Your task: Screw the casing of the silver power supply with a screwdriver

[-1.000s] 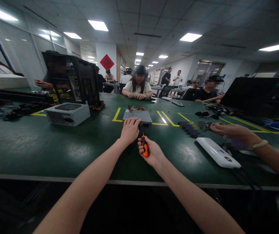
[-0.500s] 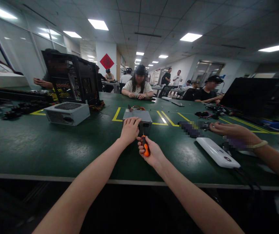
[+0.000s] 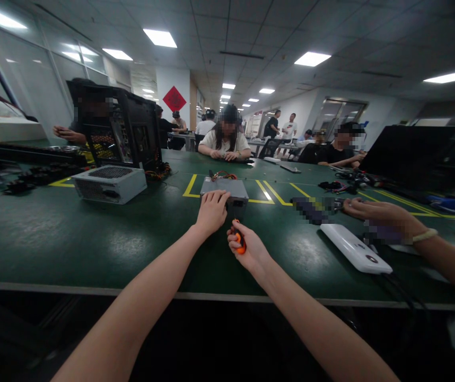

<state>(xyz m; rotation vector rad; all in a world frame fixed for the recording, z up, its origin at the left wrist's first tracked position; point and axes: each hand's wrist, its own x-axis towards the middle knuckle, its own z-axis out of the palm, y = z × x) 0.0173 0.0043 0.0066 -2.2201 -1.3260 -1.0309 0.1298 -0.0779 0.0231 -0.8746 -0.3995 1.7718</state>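
Okay, covering left corner of gray power supply (image 3: 235, 187) with left hand (image 3: 212, 211), laying fingers close together over the top and reaching down over the near edge; cannot tell whether pinching it with the thumb or only pressing. Gripping screwdriver (image 3: 242, 244) in right hand (image 3: 251, 243), with fingers curled around the orange-and-black handle, pointing it forward toward the near side of the power supply. Cannot make out the shaft clearly, so cannot tell whether touching metal at the tip. Locate power supply straight ahead on green table (image 3: 72, 249), straddling near line of yellow tape outline (image 3: 190, 187), with dark socket (image 3: 238, 203) showing on the near face, right of the left hand, and colored cables (image 3: 225, 175) bunched at the far edge. Note to the left: second power supply (image 3: 128, 187), lying well apart from both hands, with open black computer case (image 3: 143, 127) standing just behind. Note to the right: long white device (image 3: 350, 246) with dark cords running off toward the table's front edge; just beyond, co-worker's hand (image 3: 386, 217) with pale wristband (image 3: 426, 236). Farther right, see big black panel (image 3: 410, 156), tilted. Across the table, see seated person (image 3: 225, 142) in light top, holding both hands close together over the tabletop.
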